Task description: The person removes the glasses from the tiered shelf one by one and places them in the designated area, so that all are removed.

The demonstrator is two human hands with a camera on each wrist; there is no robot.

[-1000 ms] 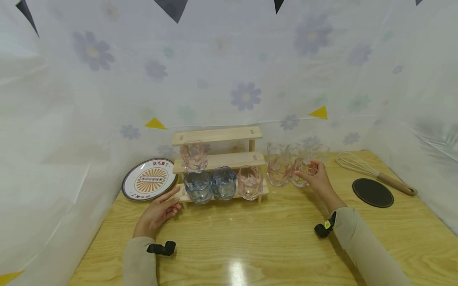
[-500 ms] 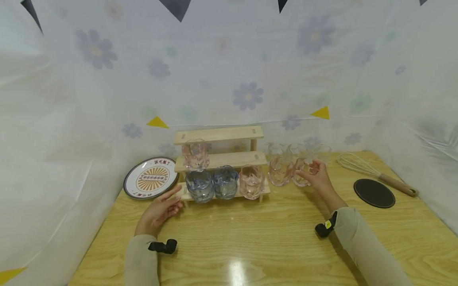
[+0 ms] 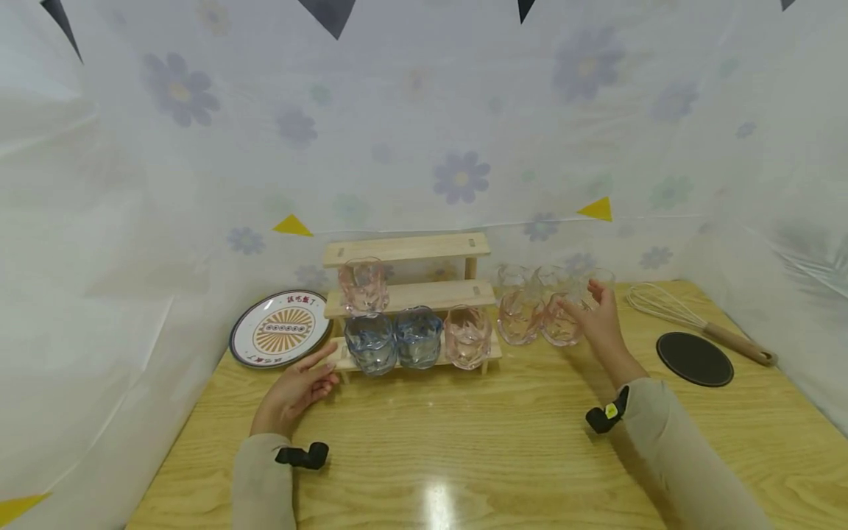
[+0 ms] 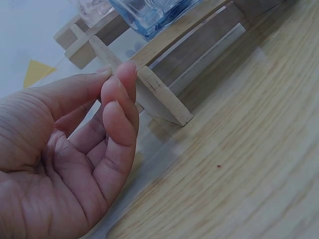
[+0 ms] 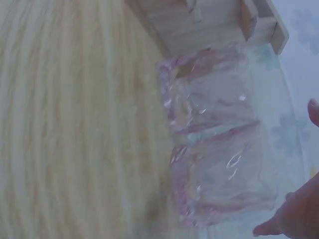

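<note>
A three-step wooden rack point(image 3: 405, 250) bears two blue glasses point(image 3: 419, 337) and a pink glass point(image 3: 467, 337) on its lowest shelf, and another pink glass point(image 3: 363, 285) on the middle one. By the rack's left end is my left hand point(image 3: 291, 397), fingertips at the lowest shelf's corner point(image 4: 144, 64); actual contact is unclear. Right of the rack, two pink glasses point(image 3: 520, 318) point(image 5: 224, 172) stand side by side on the table. My right hand point(image 3: 603, 327) hovers at the right-hand one, thumb and fingers spread, holding nothing. Clear glasses point(image 3: 548, 278) stand behind, partly hidden.
A patterned plate point(image 3: 281, 329) leans at the rack's left. On the right lie a whisk point(image 3: 702, 324) with a brown handle and a black round mat point(image 3: 694, 358). A flowered white sheet point(image 3: 397, 147) hangs behind the wooden table point(image 3: 411, 442).
My right thumb and fingers have spread, and the hand has drawn up and slightly right from the pink glass it was holding. The left hand stays by the rack.
</note>
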